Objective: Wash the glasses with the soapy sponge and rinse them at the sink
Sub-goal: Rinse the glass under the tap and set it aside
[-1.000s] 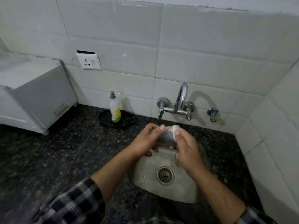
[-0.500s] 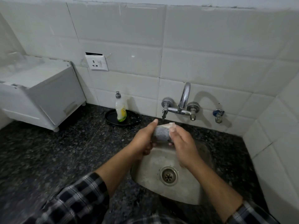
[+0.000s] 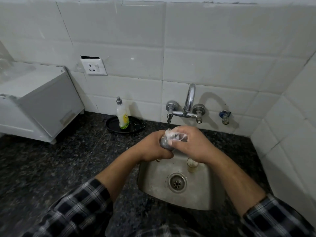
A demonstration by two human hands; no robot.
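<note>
My left hand grips a clear glass over the back edge of the steel sink. My right hand presses a foamy sponge against the glass's upper end; most of the sponge is hidden under my fingers. Both hands sit just below the chrome tap. A second small glass stands upright in the sink basin, partly hidden by my right wrist.
A dish-soap bottle stands on a black tray left of the tap. A white cabinet box sits on the dark granite counter at left. Tiled walls close the back and right side. A blue valve sticks out right of the tap.
My hands have turned: the right hand now wraps over the top of the glass with the sponge, and foam shows between the fingers. The view has shifted slightly.
</note>
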